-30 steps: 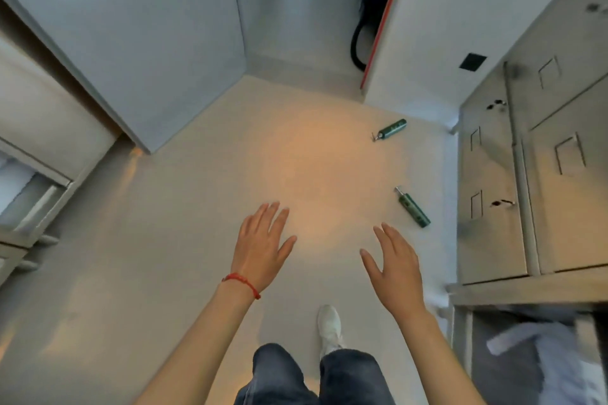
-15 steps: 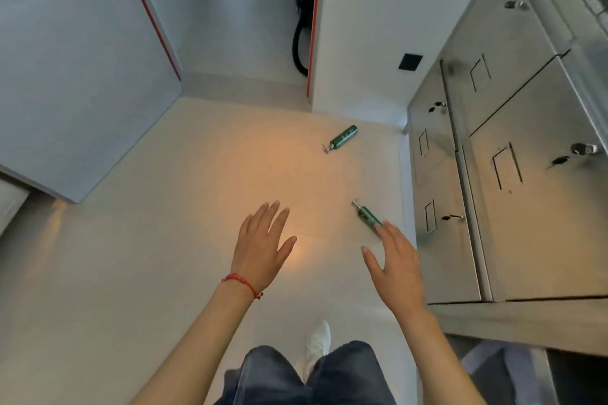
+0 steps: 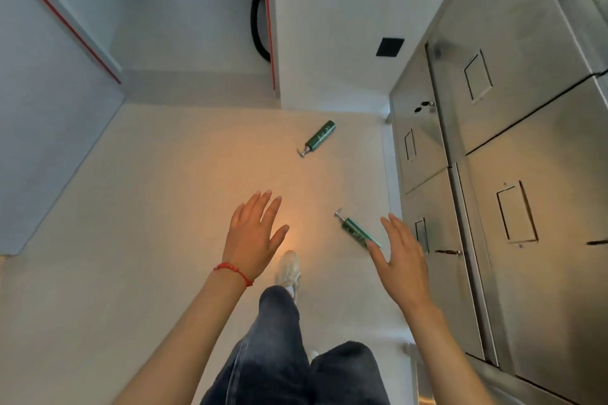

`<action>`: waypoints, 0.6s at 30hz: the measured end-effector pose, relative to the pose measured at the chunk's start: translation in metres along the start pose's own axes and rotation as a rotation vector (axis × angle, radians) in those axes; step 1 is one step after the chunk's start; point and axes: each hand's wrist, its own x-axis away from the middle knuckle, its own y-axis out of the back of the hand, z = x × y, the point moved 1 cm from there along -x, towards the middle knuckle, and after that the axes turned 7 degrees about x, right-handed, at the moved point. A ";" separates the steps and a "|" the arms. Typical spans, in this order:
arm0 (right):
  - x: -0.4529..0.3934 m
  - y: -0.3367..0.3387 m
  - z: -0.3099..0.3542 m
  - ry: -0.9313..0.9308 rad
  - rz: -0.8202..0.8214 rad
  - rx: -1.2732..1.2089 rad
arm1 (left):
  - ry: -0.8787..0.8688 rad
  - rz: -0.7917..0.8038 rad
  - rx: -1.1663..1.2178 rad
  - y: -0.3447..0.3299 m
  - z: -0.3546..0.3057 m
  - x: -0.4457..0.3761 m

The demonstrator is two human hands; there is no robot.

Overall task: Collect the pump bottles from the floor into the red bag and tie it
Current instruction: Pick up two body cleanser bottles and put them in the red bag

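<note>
Two green pump bottles lie on the pale floor. The near bottle (image 3: 356, 231) rests just left of my right hand (image 3: 403, 260), its base hidden behind my thumb. The far bottle (image 3: 318, 138) lies close to the white wall. My right hand is open with spread fingers and holds nothing. My left hand (image 3: 255, 235), with a red string on its wrist, is also open and empty, left of the near bottle. No red bag is in view.
Steel cabinets (image 3: 493, 174) with drawers line the right side. A white wall (image 3: 329, 26) with a red edge stands ahead, a black hose (image 3: 258, 29) beside it. A grey panel (image 3: 49, 92) is on the left. My white shoe (image 3: 289, 268) and dark trousers are below.
The view has moved forward and turned right. Both bottles now appear closer, and the near one has come up beside my right hand. Both hands stay open.
</note>
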 end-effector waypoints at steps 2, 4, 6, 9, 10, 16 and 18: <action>-0.030 -0.002 -0.001 -0.051 0.009 -0.030 | -0.006 0.049 -0.015 -0.003 0.005 -0.037; -0.059 -0.006 -0.005 -0.077 0.019 -0.037 | -0.028 0.073 -0.020 -0.009 0.010 -0.071; -0.085 -0.012 -0.012 -0.090 0.033 -0.031 | -0.056 0.100 -0.020 -0.017 0.013 -0.100; -0.119 -0.025 -0.027 -0.128 0.045 -0.039 | -0.096 0.161 -0.027 -0.036 0.013 -0.138; -0.132 -0.034 -0.036 -0.145 0.054 -0.048 | -0.104 0.184 -0.020 -0.048 0.014 -0.152; -0.205 -0.107 -0.096 -0.182 0.117 -0.102 | -0.135 0.192 0.009 -0.139 0.029 -0.216; -0.224 -0.141 -0.118 -0.191 0.148 -0.116 | -0.112 0.182 0.016 -0.179 0.038 -0.232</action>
